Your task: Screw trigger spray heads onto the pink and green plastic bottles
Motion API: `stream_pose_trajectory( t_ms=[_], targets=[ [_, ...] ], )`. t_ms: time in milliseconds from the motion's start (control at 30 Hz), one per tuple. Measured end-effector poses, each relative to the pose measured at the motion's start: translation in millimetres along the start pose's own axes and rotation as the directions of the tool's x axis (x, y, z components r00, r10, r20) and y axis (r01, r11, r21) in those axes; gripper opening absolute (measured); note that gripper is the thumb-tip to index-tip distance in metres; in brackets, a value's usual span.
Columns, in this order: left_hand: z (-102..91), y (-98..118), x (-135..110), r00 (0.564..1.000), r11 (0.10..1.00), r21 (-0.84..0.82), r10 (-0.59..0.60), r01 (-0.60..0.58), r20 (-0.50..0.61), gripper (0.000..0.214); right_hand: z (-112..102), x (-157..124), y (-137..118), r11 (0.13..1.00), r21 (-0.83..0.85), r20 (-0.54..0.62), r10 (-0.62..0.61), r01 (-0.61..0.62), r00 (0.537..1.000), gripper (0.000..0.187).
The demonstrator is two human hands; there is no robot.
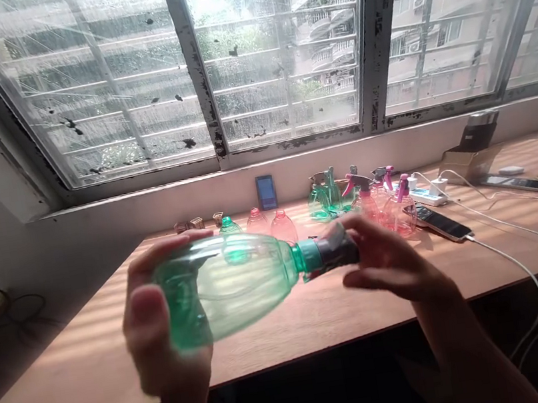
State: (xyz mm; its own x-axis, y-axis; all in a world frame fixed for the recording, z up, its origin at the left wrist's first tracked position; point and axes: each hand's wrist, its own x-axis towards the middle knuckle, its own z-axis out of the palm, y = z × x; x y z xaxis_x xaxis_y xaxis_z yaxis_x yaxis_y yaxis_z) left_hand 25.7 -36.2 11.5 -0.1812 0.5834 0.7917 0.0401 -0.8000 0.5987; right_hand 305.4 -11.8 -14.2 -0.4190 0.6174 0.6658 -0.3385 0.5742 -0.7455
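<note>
My left hand (161,339) is wrapped round the base of a clear green spray bottle (246,286). The bottle lies on its side in the air above the table, its neck pointing right. A green collar and a dark spray head (338,250) sit on the neck. At the spray head is my right hand (392,260), its thumb spread away below and its fingers curving over the far end. Whether those fingertips touch the head is hard to tell. Bottles without spray heads stand behind: a green bottle (228,226), a pink bottle (256,221) and another pink bottle (282,226).
Farther back on the wooden table (279,335) stand green spray bottles (319,200) and pink spray bottles (399,212). A phone (441,223) on a white cable lies right, near a power strip (427,195). A small blue-screened device (266,192) leans against the wall under the window.
</note>
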Motion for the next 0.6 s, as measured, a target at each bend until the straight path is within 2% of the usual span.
stream_pose_trajectory(
  t_ms=[33, 67, 100, 167, 233, 300, 367, 467, 533, 600],
  targets=[
    [3.1, -8.0, 3.4, 1.0, 0.998, 0.067, -0.01, 0.01, 0.007, 0.039, -9.2, -2.5, -5.4, 0.997, -0.07, -0.092, -0.019, 0.013, 0.996, 0.02],
    [5.5, -15.3, 6.3, 0.998, 0.98, 0.199, -0.031, 0.017, 0.063, 0.04, -18.7, -5.0, -10.2, 0.987, -0.161, -0.178, -0.028, -0.001, 0.984, 0.016],
    [7.2, -21.6, 8.5, 0.986, 0.944, 0.328, -0.08, 0.028, 0.146, 0.042, -28.5, -7.6, -14.3, 0.965, -0.259, -0.276, -0.115, 0.042, 0.954, 0.016],
    [9.3, -31.3, 10.8, 0.944, 0.865, 0.5, -0.194, 0.038, 0.265, 0.052, -49.3, -12.3, -20.2, 0.886, -0.464, -0.418, -0.248, 0.03, 0.874, 0.022],
    [10.6, -37.9, 11.4, 0.918, 0.841, 0.538, -0.251, 0.051, 0.306, 0.057, -70.5, -16.8, -23.4, 0.801, -0.599, -0.508, -0.359, -0.021, 0.783, 0.022],
    [11.9, -42.5, 11.5, 0.913, 0.836, 0.547, -0.259, 0.049, 0.314, 0.05, -90.6, -21.7, -25.0, 0.748, -0.647, -0.596, -0.375, -0.148, 0.71, 0.023],
    [12.9, -46.1, 11.9, 0.9, 0.823, 0.566, -0.281, 0.047, 0.333, 0.044, -107.8, -27.3, -25.7, 0.672, -0.674, -0.639, -0.322, -0.307, 0.699, 0.027],
    [13.4, -51.2, 13.1, 0.868, 0.799, 0.599, -0.333, 0.052, 0.368, 0.044, -128.6, -36.4, -24.9, 0.4, -0.728, -0.667, -0.227, -0.556, 0.71, 0.032],
    [13.1, -55.2, 13.9, 0.851, 0.782, 0.621, -0.363, 0.056, 0.379, 0.046, -141.1, -41.3, -22.4, 0.25, -0.722, -0.691, -0.208, -0.645, 0.692, 0.033],
    [12.2, -59.5, 14.1, 0.838, 0.764, 0.643, -0.39, 0.063, 0.382, 0.047, -152.9, -44.3, -18.4, 0.141, -0.71, -0.702, -0.215, -0.69, 0.679, 0.037]
  ],
)
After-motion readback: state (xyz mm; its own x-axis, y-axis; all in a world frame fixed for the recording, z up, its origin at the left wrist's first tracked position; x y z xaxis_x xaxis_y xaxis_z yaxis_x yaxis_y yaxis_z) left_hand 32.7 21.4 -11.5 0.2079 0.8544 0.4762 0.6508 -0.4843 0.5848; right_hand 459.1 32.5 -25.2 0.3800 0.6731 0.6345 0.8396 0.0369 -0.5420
